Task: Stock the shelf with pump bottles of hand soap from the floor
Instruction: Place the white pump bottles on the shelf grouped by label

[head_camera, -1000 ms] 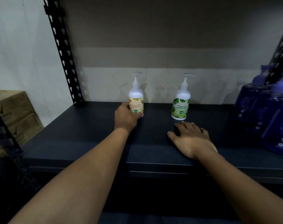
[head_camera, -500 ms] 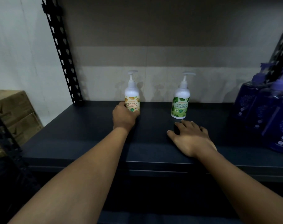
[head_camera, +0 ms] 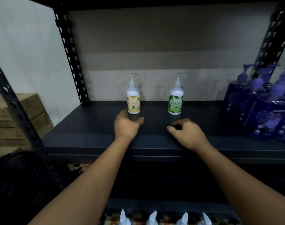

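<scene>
Shelf board: we saw the dark shelf board (head_camera: 89, 127) spanning the middle of the view.
Blue bottles: a cluster of dark-blue pump bottles (head_camera: 260, 114) stood on it at 3 o'clock.
Cartons: cardboard cartons (head_camera: 16, 114) were stacked at 9 o'clock, outside the rack.
Left hand: the left hand (head_camera: 126, 127) lay spread and empty at 6 o'clock of the orange-label bottle (head_camera: 133, 101). We could not tell whether a fingertip touched its base.
Right hand: the right hand (head_camera: 187, 132) rested loosely curled on the board, gripping nothing, apart from the green-label bottle (head_camera: 175, 101).
Soap bottles: both stood upright by the back wall at 12 o'clock, well apart from each other.
Floor stock: four white pump tops (head_camera: 153, 216) showed at 6 o'clock.
Handling: we judged the bottles rigid, smooth and liquid-heavy. They seemed best gripped round the body, not by the pump neck.
</scene>
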